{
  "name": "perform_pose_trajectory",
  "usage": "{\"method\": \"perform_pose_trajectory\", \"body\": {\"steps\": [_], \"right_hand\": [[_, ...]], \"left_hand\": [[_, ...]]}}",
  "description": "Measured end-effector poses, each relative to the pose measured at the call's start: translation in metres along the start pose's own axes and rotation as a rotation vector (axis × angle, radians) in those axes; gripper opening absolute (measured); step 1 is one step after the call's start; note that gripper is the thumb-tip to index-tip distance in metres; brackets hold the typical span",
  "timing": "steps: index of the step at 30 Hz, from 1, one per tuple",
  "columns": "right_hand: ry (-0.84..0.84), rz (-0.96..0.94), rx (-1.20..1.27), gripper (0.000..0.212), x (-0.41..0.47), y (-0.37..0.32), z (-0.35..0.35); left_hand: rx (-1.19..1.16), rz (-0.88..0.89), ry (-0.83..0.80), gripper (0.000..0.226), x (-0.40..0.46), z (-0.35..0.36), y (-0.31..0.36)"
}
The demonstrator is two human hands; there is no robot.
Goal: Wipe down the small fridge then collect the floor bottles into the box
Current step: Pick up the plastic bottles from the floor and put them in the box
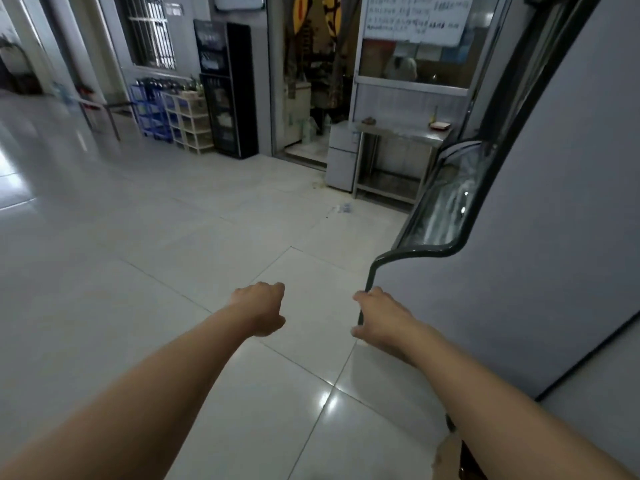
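Note:
The small white two-door fridge (341, 157) stands far ahead, against the left end of a steel table (398, 133). A small pale crumpled thing, perhaps a bottle (343, 208), lies on the tiles in front of it. My left hand (259, 308) hangs over the floor with loosely curled fingers and holds nothing. My right hand (381, 317) hangs relaxed at the dark front edge of a large grey cabinet (519, 271) and holds nothing. A torn scrap of brown cardboard (446, 455), possibly the box, shows at the bottom edge.
The grey cabinet with a curved glass lid fills the right side. A tall black cooler (228, 91) and blue and white crates (173, 116) line the far wall. An open doorway (311, 98) lies left of the fridge. Glossy tiled floor (138, 237) spreads ahead and left.

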State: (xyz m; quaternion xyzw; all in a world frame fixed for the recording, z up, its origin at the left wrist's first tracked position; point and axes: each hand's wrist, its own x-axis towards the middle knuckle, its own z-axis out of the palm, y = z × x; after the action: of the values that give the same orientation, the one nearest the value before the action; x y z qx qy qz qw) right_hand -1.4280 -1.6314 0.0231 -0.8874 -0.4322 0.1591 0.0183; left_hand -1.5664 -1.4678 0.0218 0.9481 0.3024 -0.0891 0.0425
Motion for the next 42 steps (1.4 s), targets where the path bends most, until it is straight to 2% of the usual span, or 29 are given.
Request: {"method": "perform_pose_trajectory", "body": {"steps": [7, 14, 24, 34, 42], "right_hand": [[0.017, -0.078, -0.054, 0.059, 0.066, -0.092, -0.030], [0.010, -0.117, -0.072, 0.059, 0.164, -0.132, -0.046], [0.007, -0.103, -0.031, 0.059, 0.371, -0.126, -0.103], [0.012, -0.064, -0.035, 0.059, 0.566, -0.132, -0.157], [0.033, 0.076, 0.013, 0.061, 0.739, -0.137, -0.203]], "left_hand": [[-0.065, -0.126, 0.040, 0.044, 0.016, -0.035, -0.109], [-0.120, -0.190, 0.037, 0.044, 0.084, -0.043, -0.177], [-0.103, -0.192, 0.064, 0.046, 0.282, -0.087, -0.227], [-0.064, -0.092, 0.029, 0.047, 0.484, -0.124, -0.281], [-0.028, 0.035, -0.014, 0.049, 0.691, -0.166, -0.345]]}}
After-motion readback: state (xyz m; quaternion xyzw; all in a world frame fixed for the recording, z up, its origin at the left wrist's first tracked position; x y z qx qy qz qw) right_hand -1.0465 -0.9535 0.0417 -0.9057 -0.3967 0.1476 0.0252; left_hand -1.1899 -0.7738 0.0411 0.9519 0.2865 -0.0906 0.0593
